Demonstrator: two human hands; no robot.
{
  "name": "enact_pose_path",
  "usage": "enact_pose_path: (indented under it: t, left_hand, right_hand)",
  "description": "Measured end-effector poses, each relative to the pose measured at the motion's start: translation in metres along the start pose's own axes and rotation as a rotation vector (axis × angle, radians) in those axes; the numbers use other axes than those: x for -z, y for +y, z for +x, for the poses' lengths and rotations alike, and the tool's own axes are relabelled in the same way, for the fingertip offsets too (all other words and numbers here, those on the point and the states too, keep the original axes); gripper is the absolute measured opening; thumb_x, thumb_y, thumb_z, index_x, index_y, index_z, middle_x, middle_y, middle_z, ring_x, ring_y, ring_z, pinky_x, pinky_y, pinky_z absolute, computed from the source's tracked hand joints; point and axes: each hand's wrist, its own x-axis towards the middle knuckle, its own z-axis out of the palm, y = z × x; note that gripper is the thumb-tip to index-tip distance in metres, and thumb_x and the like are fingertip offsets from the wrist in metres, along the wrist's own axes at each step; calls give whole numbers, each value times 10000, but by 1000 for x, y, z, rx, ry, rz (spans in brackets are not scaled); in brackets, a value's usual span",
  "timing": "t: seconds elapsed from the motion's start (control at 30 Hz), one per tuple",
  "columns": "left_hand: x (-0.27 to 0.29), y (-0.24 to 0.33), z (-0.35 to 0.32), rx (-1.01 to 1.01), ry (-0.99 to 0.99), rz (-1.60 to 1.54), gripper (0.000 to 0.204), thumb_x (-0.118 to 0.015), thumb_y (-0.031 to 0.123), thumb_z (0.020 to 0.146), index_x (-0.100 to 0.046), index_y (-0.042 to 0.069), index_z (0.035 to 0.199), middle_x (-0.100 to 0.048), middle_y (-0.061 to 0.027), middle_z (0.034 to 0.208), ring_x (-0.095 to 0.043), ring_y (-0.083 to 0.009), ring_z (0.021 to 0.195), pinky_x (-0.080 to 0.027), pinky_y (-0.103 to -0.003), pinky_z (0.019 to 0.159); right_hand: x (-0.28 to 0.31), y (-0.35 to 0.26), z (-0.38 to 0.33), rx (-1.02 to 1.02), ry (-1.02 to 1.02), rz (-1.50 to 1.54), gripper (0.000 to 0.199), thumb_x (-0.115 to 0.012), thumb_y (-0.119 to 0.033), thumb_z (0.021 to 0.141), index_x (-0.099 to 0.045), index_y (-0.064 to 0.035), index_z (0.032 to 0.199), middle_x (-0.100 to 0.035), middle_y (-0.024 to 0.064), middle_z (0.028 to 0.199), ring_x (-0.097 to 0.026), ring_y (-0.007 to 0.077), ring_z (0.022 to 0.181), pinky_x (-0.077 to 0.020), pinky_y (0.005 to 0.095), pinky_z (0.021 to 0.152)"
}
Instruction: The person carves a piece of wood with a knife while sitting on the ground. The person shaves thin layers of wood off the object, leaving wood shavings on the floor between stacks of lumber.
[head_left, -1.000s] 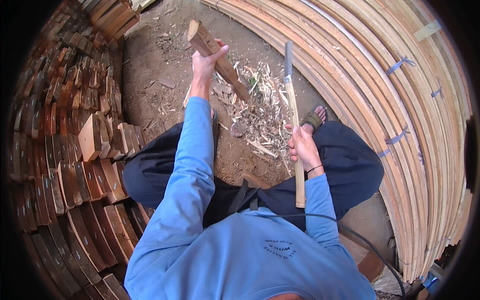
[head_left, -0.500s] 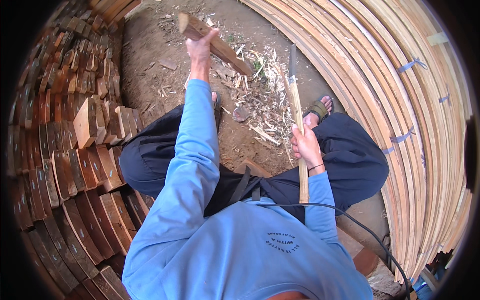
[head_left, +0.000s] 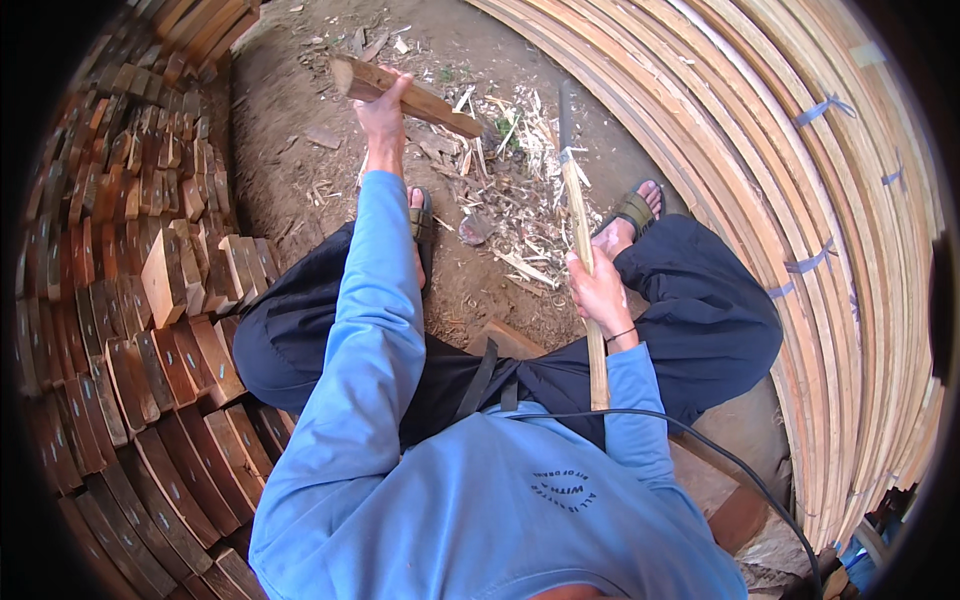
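My left hand (head_left: 382,118) is closed around a short, thick piece of wood (head_left: 437,107), held out in front of me above the ground. The wood slopes gently down toward the right. My right hand (head_left: 600,290) grips the long pale wooden handle of a long-handled knife (head_left: 577,205), whose butt end reaches back to my lap. At its far end a narrow grey metal blade (head_left: 566,115) points away from me, to the right of the wood. Wood and blade are apart.
Wood shavings (head_left: 530,220) litter the dirt between my sandalled feet. Stacked boards (head_left: 130,370) rise on the left, and long bundled strips (head_left: 760,150) curve along the right. A wooden block (head_left: 505,338) lies before my lap. A black cable (head_left: 730,458) crosses my shirt.
The piece of wood in my left hand has moved left and tilted closer to level. The long-handled knife has shifted slightly left. Both hands keep their grip.
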Motion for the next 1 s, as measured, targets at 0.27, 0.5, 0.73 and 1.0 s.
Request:
enact_pose_path:
  t: [0.27, 0.5, 0.73, 1.0]
  left_hand:
    - [-11, 7, -9, 21, 14, -19, 332, -805, 15, 752, -632, -19, 1033, -687, -121, 1023, -648, -197, 969, -511, -330, 902]
    - [-10, -21, 7, -39, -51, 159, 237, -800, 8, 758, -646, 55, 932, -668, -19, 877, -625, -126, 822, -507, -279, 771]
    - [0, -14, 5, 77, -63, 325, 318, -753, 7, 803, -562, 69, 1050, -605, -12, 978, -593, -128, 937, -487, -305, 898]
    - [11, -14, 4, 79, -96, 62, 284, -733, -48, 791, -579, 77, 994, -605, -13, 944, -596, -131, 905, -487, -289, 888]
  right_hand:
    - [-3, -6, -4, -164, -192, 232, 210, -522, -188, 997, -473, -80, 1170, -467, -23, 693, -395, 38, 460, -327, 199, 359]
    - [-28, 6, 31, -182, -275, 223, 299, -450, -175, 1028, -452, -101, 1318, -492, -2, 735, -425, 41, 498, -367, 206, 372]
    - [-65, 21, 103, 215, 76, -362, 341, -493, -280, 976, -528, -8, 1178, -639, 286, 938, -621, 469, 936, -478, 513, 849]
    - [-83, 50, 146, 183, -39, -527, 279, -491, -238, 977, -494, 35, 1039, -645, 289, 858, -642, 474, 851, -491, 553, 780]
